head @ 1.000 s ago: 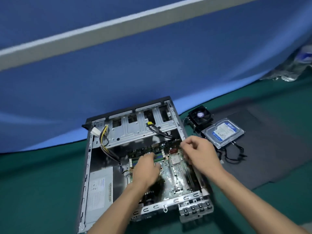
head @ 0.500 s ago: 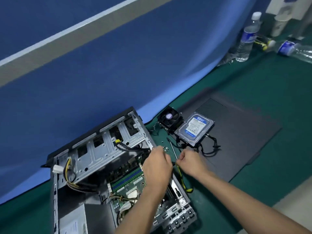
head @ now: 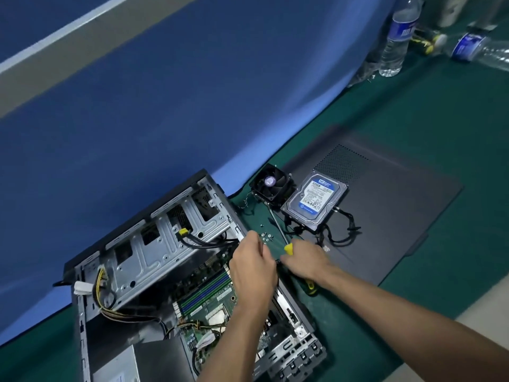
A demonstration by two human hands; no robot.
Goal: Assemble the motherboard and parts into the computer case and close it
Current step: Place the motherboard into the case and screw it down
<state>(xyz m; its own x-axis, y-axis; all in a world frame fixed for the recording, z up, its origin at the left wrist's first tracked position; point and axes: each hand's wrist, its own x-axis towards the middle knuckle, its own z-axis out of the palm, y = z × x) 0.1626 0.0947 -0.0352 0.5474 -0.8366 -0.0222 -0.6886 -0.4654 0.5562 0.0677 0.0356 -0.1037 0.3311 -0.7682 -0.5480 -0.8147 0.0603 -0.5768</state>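
The open computer case point(head: 154, 252) lies on the green mat at lower left, with the motherboard point(head: 209, 296) seated inside. My left hand point(head: 253, 267) hovers over the case's right edge, fingers curled, back to the camera; anything in it is hidden. Touching it on the right, my right hand point(head: 305, 261) grips a yellow-and-black screwdriver point(head: 288, 248) whose shaft points away from me. Several small screws point(head: 265, 237) lie loose on the mat just beyond both hands.
A black cooler fan point(head: 271, 183) and a blue-labelled hard drive point(head: 315, 199) with cables lie right of the case. The dark side panel point(head: 391, 216) lies flat beyond them. Water bottles point(head: 396, 37) stand at top right. A blue backdrop rises behind.
Both hands left the motherboard and moved right to the case's edge by the screws. My right hand closed on the screwdriver. The view swung to the right.
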